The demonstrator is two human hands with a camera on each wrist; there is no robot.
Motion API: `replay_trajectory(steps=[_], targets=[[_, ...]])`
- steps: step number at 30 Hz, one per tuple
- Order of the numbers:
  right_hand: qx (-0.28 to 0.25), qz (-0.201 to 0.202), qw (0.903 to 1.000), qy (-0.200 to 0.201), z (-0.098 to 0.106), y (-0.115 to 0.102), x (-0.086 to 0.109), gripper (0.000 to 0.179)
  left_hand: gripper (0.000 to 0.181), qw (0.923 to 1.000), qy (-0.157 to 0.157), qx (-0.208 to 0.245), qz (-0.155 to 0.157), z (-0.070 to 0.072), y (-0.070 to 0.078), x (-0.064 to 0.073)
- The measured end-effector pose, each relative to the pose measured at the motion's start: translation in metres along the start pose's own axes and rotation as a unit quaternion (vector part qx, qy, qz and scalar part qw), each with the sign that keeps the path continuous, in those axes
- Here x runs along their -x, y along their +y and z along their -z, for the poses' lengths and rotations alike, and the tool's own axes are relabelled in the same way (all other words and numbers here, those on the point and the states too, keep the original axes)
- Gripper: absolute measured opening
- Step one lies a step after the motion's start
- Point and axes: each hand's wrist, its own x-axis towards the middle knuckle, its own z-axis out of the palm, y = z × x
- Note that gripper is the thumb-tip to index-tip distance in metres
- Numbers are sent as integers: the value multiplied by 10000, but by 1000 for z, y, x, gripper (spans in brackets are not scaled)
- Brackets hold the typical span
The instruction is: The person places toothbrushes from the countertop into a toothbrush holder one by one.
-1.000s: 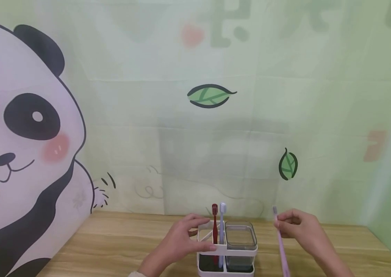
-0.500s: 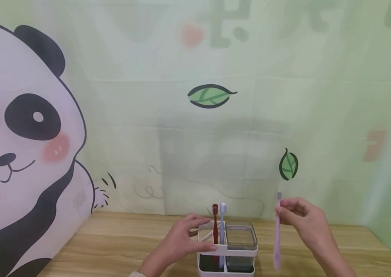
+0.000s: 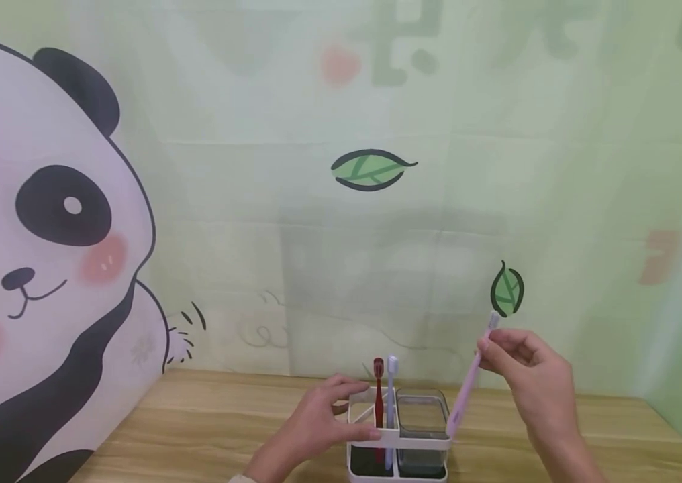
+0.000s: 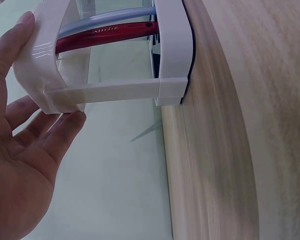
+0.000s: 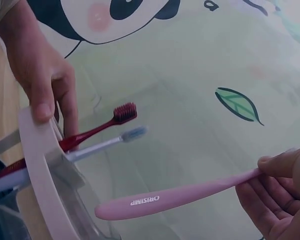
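My left hand [image 3: 319,419] grips the upper rim of a white toothbrush holder [image 3: 422,443], thumb in front and fingers behind. A red toothbrush [image 3: 379,399] and a pale blue toothbrush [image 3: 391,396] stand in it, bristles up. A clear grey cup [image 3: 422,419] fills the holder's right-hand section. My right hand [image 3: 537,382] pinches a pink toothbrush [image 5: 175,198] close to its head, between thumb and fingers. Its bristle end points up and its handle slants down to the left. In the head view the handle's end overlaps the holder's right corner; whether they touch, I cannot tell.
The holder stands on a wood-grain table [image 3: 196,429]. Behind it hangs a pale green cloth backdrop [image 3: 226,168] printed with leaves and a large panda [image 3: 63,235].
My right hand has lifted the pink toothbrush, and the handle's lower end has swung left toward the holder. My left hand keeps its grip on the holder.
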Motion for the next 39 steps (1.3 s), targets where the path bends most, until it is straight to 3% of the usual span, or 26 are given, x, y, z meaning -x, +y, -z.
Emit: replay_trajectory(steps=[4, 12, 23, 30, 39], targets=[[-451, 149, 9987, 194, -14, -3, 1, 28, 67, 10000, -29, 23, 84, 0, 1, 0], [-707, 169, 9961, 498, -40, -6, 3, 25, 66, 9999, -42, -1, 142, 1, 2, 0], [-639, 230, 9951, 717, -58, -1, 6, 24, 67, 10000, 10, 84, 47, 0, 2, 1], [-797, 298, 9945, 607, -67, 3, 8, 23, 68, 10000, 48, 58, -42, 1, 3, 0], [-293, 93, 9990, 321, -76, 14, 12, 22, 66, 9999, 62, 71, -62, 1, 4, 0]])
